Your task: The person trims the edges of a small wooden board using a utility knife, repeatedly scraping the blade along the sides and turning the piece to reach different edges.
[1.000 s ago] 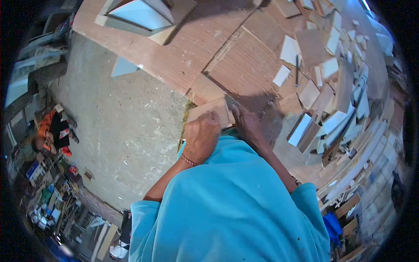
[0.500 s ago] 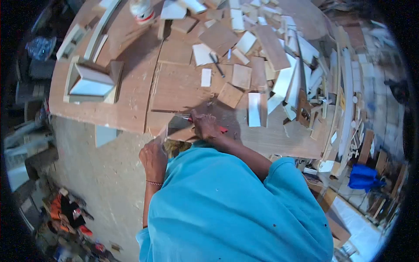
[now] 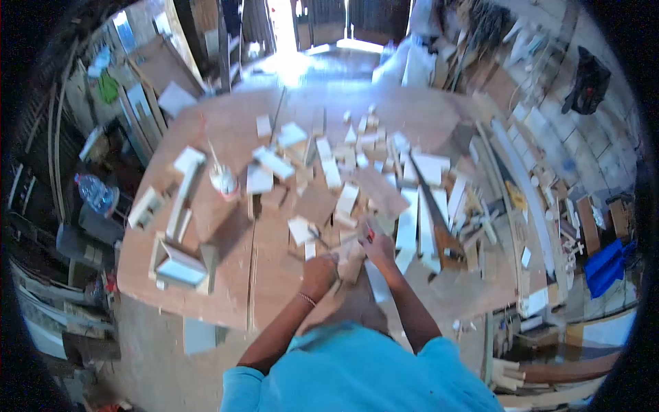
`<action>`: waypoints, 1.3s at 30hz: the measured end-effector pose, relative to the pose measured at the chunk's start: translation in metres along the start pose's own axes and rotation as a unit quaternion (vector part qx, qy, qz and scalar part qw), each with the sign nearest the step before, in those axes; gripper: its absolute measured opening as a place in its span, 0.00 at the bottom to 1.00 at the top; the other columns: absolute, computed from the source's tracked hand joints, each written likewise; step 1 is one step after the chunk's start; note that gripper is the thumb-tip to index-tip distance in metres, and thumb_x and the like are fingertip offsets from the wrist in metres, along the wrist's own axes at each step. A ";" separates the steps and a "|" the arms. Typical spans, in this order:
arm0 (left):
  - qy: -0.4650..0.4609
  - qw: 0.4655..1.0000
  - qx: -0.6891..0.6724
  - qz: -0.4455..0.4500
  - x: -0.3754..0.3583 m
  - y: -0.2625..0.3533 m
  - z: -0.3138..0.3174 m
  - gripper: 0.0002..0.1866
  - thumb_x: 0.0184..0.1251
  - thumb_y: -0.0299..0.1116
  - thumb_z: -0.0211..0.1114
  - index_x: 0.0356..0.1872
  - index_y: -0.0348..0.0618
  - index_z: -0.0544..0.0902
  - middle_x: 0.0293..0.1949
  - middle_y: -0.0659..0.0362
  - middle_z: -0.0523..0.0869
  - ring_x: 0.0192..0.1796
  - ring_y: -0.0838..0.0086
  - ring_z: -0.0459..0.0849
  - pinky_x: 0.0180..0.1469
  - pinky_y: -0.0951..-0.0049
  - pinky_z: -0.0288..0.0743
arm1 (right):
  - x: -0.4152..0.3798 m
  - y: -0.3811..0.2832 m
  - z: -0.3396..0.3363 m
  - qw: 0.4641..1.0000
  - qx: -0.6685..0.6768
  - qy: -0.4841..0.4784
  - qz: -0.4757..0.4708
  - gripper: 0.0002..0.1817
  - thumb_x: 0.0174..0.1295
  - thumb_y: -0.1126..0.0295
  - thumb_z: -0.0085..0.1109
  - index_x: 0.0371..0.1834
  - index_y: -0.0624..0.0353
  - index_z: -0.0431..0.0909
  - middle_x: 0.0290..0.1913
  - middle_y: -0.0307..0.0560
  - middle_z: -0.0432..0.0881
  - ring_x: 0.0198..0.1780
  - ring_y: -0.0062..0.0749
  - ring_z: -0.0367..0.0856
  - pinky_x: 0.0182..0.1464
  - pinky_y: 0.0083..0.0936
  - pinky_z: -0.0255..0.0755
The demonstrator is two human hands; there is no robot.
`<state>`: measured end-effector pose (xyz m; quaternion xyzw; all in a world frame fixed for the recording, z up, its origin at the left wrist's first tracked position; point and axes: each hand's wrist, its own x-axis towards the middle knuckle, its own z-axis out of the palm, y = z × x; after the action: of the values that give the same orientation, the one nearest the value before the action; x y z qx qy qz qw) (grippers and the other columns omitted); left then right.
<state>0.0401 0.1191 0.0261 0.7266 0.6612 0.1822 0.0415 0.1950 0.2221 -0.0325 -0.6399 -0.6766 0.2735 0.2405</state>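
Note:
My right hand (image 3: 380,250) is closed around a red-handled tool (image 3: 371,235), whose exact kind I cannot make out. To its left, my left hand (image 3: 320,276) is closed at the edge of a small brown wooden board (image 3: 351,259). Motion blurs its fingers, and what they grip is hidden. White and brown wood offcuts lie just beyond both hands, among them a white piece (image 3: 300,231). A dark slim pen-like thing (image 3: 316,233) lies beside that piece.
A handsaw (image 3: 439,230) lies on the right among scraps on the wooden worktable (image 3: 226,302). Toward the left stand a white glue bottle (image 3: 224,181) and a wooden frame holding white board (image 3: 184,269). A blue cloth (image 3: 605,275) is off the table's right side.
Both hands have moved from the table's front edge farther onto the table, near the offcuts. The view has tilted up, showing the far edge and a bright doorway. The red tool stays in my right hand.

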 end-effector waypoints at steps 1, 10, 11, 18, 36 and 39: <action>0.010 1.000 -0.003 0.029 0.013 0.004 0.003 0.07 0.50 0.30 0.51 0.21 0.44 0.78 0.22 0.51 0.79 0.26 0.61 0.80 0.25 0.62 0.72 | 0.015 0.002 -0.008 0.999 -0.041 0.014 0.024 0.23 0.41 0.57 0.66 0.39 0.59 0.73 0.32 0.52 0.78 0.36 0.46 0.77 0.40 0.37 0.69; -0.054 0.997 0.021 0.051 0.099 0.028 0.038 0.08 0.52 0.30 0.50 0.23 0.40 0.77 0.24 0.49 0.79 0.29 0.59 0.80 0.27 0.62 0.73 | 0.091 0.044 -0.029 0.985 -0.157 0.063 -0.033 0.48 0.28 0.56 0.74 0.55 0.59 0.59 0.57 0.64 0.59 0.57 0.60 0.62 0.51 0.38 0.69; -0.049 0.997 0.007 0.057 0.104 0.027 0.045 0.09 0.55 0.31 0.48 0.25 0.41 0.77 0.23 0.49 0.79 0.29 0.58 0.80 0.28 0.61 0.73 | 0.094 0.044 -0.028 0.986 -0.154 0.061 -0.033 0.48 0.28 0.56 0.74 0.55 0.59 0.59 0.57 0.64 0.59 0.57 0.60 0.62 0.51 0.38 0.69; -0.041 0.998 0.004 0.047 0.117 0.034 0.041 0.07 0.51 0.29 0.51 0.22 0.40 0.78 0.23 0.49 0.80 0.29 0.59 0.81 0.28 0.61 0.73 | 0.109 0.063 -0.012 0.983 -0.176 0.051 0.001 0.44 0.30 0.60 0.73 0.53 0.59 0.60 0.56 0.68 0.57 0.46 0.54 0.73 0.46 0.38 0.71; 0.129 0.938 0.046 -0.318 -0.131 -0.050 -0.094 0.09 0.50 0.30 0.60 0.33 0.44 0.81 0.25 0.49 0.80 0.27 0.58 0.80 0.28 0.63 0.72 | -0.054 -0.043 0.038 0.687 0.444 -0.459 0.346 0.21 0.44 0.44 0.60 0.23 0.50 0.70 0.15 0.35 0.68 0.13 0.26 0.66 0.13 0.18 0.58; 0.097 0.928 0.038 -0.358 -0.167 -0.044 -0.093 0.09 0.50 0.31 0.61 0.34 0.45 0.81 0.25 0.50 0.81 0.27 0.58 0.79 0.28 0.63 0.72 | -0.107 -0.071 0.063 0.677 0.404 -0.533 0.308 0.19 0.48 0.44 0.55 0.20 0.48 0.71 0.14 0.34 0.69 0.12 0.25 0.66 0.12 0.18 0.57</action>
<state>-0.0413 -0.0551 0.0644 0.4212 0.8847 0.1992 0.0119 0.1072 0.1093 -0.0275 -0.3986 -0.2786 0.8735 -0.0237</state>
